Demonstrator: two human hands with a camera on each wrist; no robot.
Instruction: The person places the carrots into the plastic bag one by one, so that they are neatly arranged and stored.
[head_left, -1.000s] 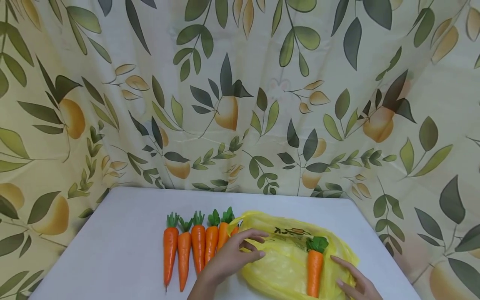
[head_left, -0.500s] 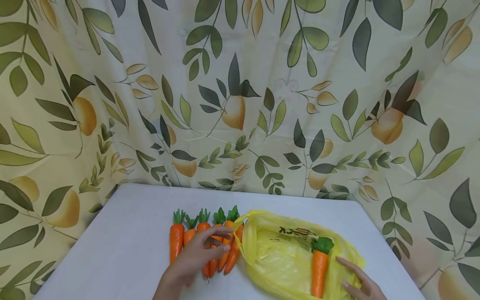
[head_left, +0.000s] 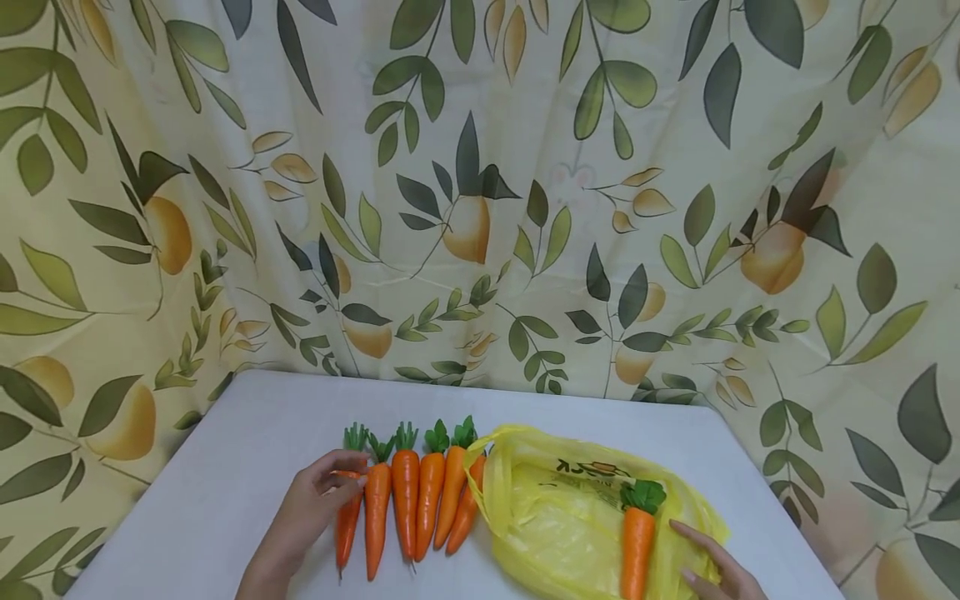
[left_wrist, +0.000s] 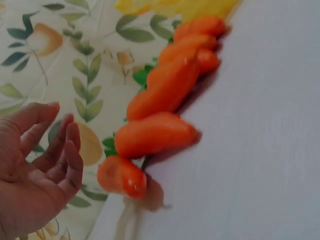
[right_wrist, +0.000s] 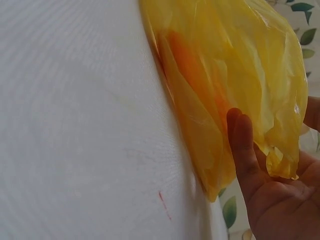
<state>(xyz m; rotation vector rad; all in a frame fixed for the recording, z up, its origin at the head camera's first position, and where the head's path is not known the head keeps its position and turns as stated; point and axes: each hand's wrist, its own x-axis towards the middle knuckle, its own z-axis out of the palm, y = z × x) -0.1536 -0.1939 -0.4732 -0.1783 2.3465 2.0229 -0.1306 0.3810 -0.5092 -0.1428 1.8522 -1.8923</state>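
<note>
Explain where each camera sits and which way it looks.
Head: worn on the head, facing forward and down at table, carrots and bag; shows the left hand, left forearm and right hand.
Left wrist: worn there, facing the carrots; shows the left hand.
Right wrist: worn there, facing the bag; shows the right hand.
Head and left wrist share the row of carrots; head and right wrist share the bag.

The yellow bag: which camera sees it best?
The head view: it shows nearly all of the yellow bag, lying open, with its dark print. The right wrist view shows only part, close up; the left wrist view, just a strip at the picture's top.
</note>
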